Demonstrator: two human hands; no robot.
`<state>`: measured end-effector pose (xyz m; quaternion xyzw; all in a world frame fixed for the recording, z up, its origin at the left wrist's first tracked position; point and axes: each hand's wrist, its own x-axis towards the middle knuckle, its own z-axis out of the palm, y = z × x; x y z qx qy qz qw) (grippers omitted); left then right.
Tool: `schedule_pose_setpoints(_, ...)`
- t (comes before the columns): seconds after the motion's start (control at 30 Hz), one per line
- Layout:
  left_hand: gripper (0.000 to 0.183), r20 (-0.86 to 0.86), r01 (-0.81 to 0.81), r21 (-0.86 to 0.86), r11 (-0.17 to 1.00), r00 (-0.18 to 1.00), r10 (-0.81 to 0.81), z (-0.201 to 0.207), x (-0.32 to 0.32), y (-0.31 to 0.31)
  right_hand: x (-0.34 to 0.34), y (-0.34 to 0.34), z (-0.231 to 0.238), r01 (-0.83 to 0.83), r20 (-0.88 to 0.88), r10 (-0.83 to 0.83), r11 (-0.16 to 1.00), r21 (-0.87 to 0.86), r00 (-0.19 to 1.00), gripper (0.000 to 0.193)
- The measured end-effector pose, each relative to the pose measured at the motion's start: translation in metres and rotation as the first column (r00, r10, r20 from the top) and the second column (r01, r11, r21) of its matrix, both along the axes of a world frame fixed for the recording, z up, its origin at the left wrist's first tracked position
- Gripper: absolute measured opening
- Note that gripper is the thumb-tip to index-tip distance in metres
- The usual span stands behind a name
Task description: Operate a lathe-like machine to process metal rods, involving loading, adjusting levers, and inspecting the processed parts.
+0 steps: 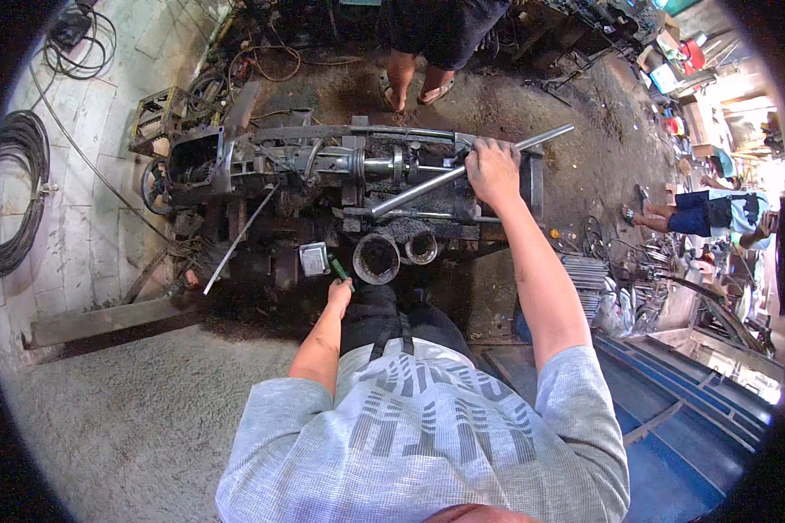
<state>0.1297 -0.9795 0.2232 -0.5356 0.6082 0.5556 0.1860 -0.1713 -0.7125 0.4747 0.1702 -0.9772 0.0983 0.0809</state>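
Head view: right hand (493, 170), upper centre-right of frame, clenched around a long grey metal bar (462, 171) lying diagonally across a greasy machine assembly (323, 174). Left hand (338, 294), centre frame, grasps a green-handled tool (339, 268) beside two dark metal cylinders (392, 254).

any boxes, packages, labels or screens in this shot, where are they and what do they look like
cardboard boxes: top right, stacked among clutter; brown, with red and blue items beside them, too small to tell.
plastic bag: right of the person's right arm, on the floor by a bundle of metal rods; crumpled, whitish.
metal box: on the machine just above the left hand; squarish, grey.
No screens or signs visible.
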Motion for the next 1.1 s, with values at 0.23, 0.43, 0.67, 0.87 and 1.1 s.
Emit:
schedule_pose_setpoints(0.23,0.028,0.006,-0.094,0.087,0.992,0.996,0.094,-0.019,-0.004,-0.003,-0.018,0.004,0.009,-0.132,0.082,0.121,0.981,0.142,0.989,0.031)
schedule_pose_setpoints(0.43,0.035,-0.076,-0.002,-0.095,0.995,0.997,-0.005,0.008,-0.005,0.005,-0.054,0.020,0.005,-0.501,0.144,0.481,0.845,0.188,0.865,0.029)
schedule_pose_setpoints(0.67,0.046,-0.204,-0.263,-0.405,0.876,0.960,0.194,0.032,0.012,0.040,-0.055,0.016,0.002,-0.572,0.231,0.559,0.820,-0.012,0.796,0.037)
schedule_pose_setpoints(0.87,0.040,-0.443,-0.568,-0.195,0.800,0.778,0.445,0.088,-0.016,0.075,-0.059,0.018,0.013,-0.558,0.296,0.540,0.829,-0.028,0.788,0.041)
schedule_pose_setpoints(1.1,0.066,-0.451,-0.651,-0.110,0.751,0.707,0.545,0.109,-0.035,0.090,-0.055,0.030,0.014,-0.513,0.319,0.503,0.856,-0.059,0.803,0.037)
